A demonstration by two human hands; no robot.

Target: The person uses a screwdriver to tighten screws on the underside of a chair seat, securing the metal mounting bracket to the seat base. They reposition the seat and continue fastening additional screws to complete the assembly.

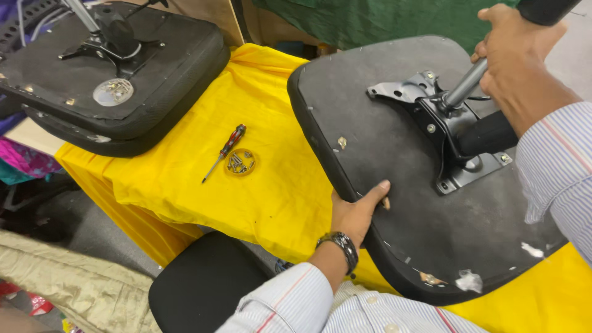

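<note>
Head cam: upside-down chair seat point(394, 203) is tipped up at the right end of the yellow-covered table point(185, 185). Left hand point(354, 216) clamps its near edge, right hand point(512, 55) is wrapped round the metal gas-lift tube point(465, 83) — looks like mid-assembly. Next bit probably needs the seat kept steady. Screwdriver point(225, 151) lies mid-table.

No screens or signs. Round silvery label point(113, 91), print too small to tell, on the underside of the far seat point(154, 55), well left of the left fingers point(377, 190) and higher in view. Torn white sticker scraps point(468, 280) on the underside of the near seat point(382, 111), below and right of the left fingers, well below the right fingers point(493, 37) wrapped round the metal column point(464, 85). Crumpled red wrapper point(34, 303), partly hidden, far left of both, low on the floor.
</note>
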